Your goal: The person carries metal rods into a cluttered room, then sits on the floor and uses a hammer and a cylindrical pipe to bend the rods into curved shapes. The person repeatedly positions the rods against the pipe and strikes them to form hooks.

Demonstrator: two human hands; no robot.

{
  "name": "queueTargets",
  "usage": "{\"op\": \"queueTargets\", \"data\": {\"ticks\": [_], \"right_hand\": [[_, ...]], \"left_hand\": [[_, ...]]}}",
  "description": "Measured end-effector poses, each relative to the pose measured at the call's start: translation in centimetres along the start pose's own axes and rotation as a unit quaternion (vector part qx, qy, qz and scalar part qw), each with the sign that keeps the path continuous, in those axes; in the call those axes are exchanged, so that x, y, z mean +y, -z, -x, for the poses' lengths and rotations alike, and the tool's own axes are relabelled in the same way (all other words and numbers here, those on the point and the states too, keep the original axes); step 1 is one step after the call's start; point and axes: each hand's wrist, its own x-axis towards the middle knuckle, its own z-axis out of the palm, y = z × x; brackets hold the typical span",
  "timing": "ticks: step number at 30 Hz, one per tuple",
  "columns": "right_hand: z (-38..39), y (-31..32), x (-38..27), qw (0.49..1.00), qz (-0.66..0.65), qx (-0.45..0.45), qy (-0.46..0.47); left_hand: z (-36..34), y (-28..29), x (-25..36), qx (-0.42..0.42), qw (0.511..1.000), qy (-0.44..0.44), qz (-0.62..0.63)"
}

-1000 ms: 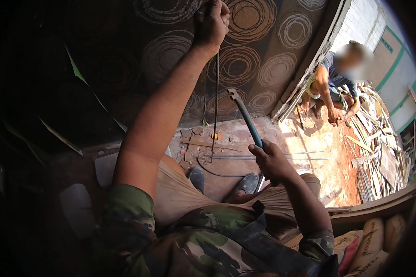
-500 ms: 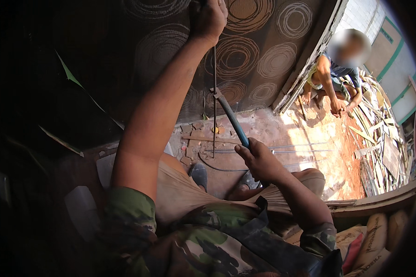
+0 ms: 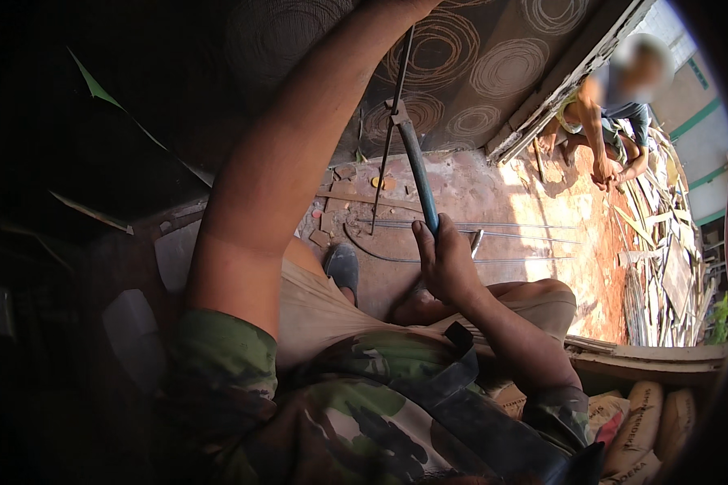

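A dark circle-patterned wall panel (image 3: 477, 65) rises over a sunlit reddish floor (image 3: 558, 210) strewn with wood scraps (image 3: 663, 242).

1 blue-handled tool (image 3: 416, 174), 1 thin rod (image 3: 390, 129), 3 sacks (image 3: 639, 420)

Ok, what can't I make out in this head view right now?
- Left hand: cut off by the top edge, so its grip on the thin rod is unseen.
- Tool head of the blue-handled tool: too small to tell how it engages the rod.
- Left side: too dark.
- Co-worker's hands: too small.
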Motion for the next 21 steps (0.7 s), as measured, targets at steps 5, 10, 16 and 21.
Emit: {"op": "queueTargets", "data": {"ticks": [5,10,16,21], "right_hand": [[0.1,-0.3,-1.2,1.0,-0.026,0.007,0.005],[0.3,2.9,-0.7,0.972,-0.195,-0.109,-0.077],[-0.5,6.1,0.3,0.933,-0.336,-0.082,-0.094],[0.9,6.7,-0.3,0.935,-0.346,-0.039,-0.067]], "left_hand": [[1.6,1.1,-2.7,0.047,0.994,0.089,0.03],[-0.7,2.0,-1.4,-0.024,0.989,0.092,0.111],[1.2,3.9,2.1,-0.086,0.974,0.175,0.115],[2.1,3.7,2.9,-0.107,0.975,0.165,0.107]]}}
